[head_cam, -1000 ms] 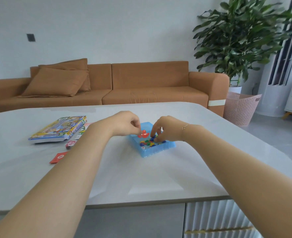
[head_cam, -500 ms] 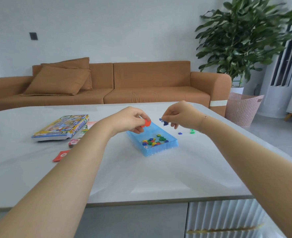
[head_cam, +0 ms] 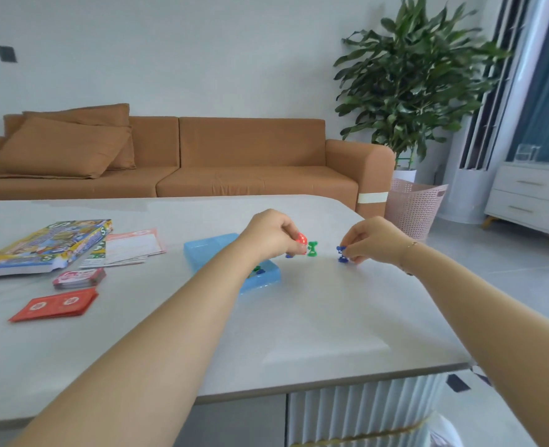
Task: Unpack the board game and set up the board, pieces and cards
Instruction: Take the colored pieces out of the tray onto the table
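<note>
A blue plastic tray (head_cam: pixel 208 251) of small coloured game pieces lies mid-table, partly hidden by my left forearm. My left hand (head_cam: pixel 271 235) pinches a red piece (head_cam: pixel 301 239) just right of the tray. Beside it a green pawn (head_cam: pixel 312 249) stands upright on the white table (head_cam: pixel 299 324). My right hand (head_cam: pixel 374 240) pinches a blue pawn (head_cam: pixel 342 254) that touches the tabletop. The folded game board (head_cam: pixel 45 245) lies at the left with paper sheets (head_cam: pixel 131 245) next to it. Two red card decks (head_cam: pixel 79 278) (head_cam: pixel 55 305) lie in front.
Beyond the table stands a brown sofa (head_cam: pixel 202 162) with cushions. A large potted plant (head_cam: pixel 408 79), a pink basket (head_cam: pixel 415 204) and a white drawer unit (head_cam: pixel 534 198) stand at the right. The table's rounded front edge runs close to me.
Both hands left the tray and moved right of it, down to the tabletop. The right hand brought a blue pawn down onto the table; the view shifted right.
</note>
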Action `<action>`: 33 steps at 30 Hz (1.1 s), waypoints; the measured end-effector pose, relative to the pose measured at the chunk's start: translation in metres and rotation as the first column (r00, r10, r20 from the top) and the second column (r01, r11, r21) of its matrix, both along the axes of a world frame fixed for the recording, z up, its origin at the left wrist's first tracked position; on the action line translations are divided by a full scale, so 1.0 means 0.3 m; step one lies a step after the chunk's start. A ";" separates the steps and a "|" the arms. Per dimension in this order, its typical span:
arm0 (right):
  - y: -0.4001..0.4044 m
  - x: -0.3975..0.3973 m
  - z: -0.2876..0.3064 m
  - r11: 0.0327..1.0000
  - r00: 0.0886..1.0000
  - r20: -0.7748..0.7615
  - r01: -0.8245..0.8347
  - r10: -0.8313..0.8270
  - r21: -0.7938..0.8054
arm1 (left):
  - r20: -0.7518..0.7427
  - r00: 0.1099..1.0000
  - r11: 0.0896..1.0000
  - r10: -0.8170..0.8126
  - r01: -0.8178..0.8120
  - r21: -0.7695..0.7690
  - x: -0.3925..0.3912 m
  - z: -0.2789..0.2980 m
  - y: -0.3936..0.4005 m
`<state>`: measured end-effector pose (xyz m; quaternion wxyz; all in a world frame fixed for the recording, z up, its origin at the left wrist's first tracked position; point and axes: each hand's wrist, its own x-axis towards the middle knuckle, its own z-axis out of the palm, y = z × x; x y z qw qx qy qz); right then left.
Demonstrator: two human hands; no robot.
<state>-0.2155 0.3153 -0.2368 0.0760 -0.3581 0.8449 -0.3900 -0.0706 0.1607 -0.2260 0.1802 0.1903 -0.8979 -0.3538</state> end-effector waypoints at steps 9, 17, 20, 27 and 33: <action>-0.021 -0.049 -0.056 0.990 0.993 0.099 0.070 -0.058 -0.119 | 0.063 0.998 0.961 0.019 -0.001 -0.277 -0.133 -0.058 0.084; -0.049 -0.031 -0.067 0.994 0.999 0.025 0.041 -0.039 -0.097 | 0.001 0.998 0.951 0.061 -0.058 -0.303 -0.146 -0.073 0.091; -0.042 -0.019 -0.039 0.995 0.999 0.044 0.008 -0.004 -0.097 | -0.051 0.997 0.937 0.059 -0.073 -0.342 -0.108 -0.036 0.093; 0.000 0.038 0.098 0.968 0.999 -0.029 0.018 -0.026 -0.252 | 0.282 0.955 0.900 0.089 0.045 -0.435 0.126 0.154 -0.024; -0.115 0.219 0.150 0.971 0.970 -0.104 -0.229 0.221 -0.070 | 0.538 0.842 0.958 -0.033 0.180 -0.223 0.247 0.154 -0.105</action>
